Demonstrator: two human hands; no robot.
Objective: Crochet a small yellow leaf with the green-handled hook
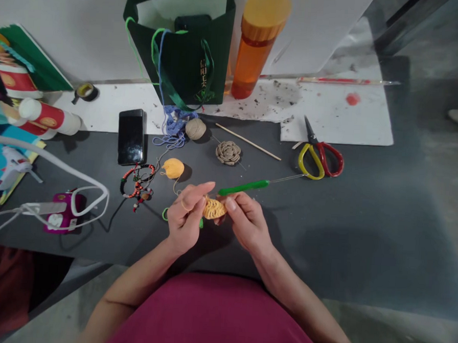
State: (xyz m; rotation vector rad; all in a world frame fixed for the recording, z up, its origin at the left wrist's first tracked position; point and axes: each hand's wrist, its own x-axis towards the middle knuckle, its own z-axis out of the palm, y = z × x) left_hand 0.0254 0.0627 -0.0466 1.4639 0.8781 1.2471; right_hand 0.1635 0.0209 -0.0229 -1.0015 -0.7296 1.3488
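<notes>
Desk surface: dark grey table [372, 225], beneath and beyond both hands.
Left hand: fingers closed around the left edge of the work; index finger [204, 188] extends above it, away from the body.
Right hand [251, 225]: thumb presses the right edge of the work; fingers curl behind, partly hidden.
Scissors [312, 140]: beyond the right hand and to its right, well apart.
Green-handled tool [245, 186]: just beyond the right fingertips, nearer that hand than the left; long axis roughly side to side, handle end near the left index finger, thin metal shaft pointing right. Contact with the right hand: cannot be told.
Yellow yarn ball [173, 168]: beyond the left hand, slightly to its left; a strand trails towards that hand.
Yellow crochet piece [214, 209]: held between both hands, long axis side to side; tool lies just beyond it.
</notes>
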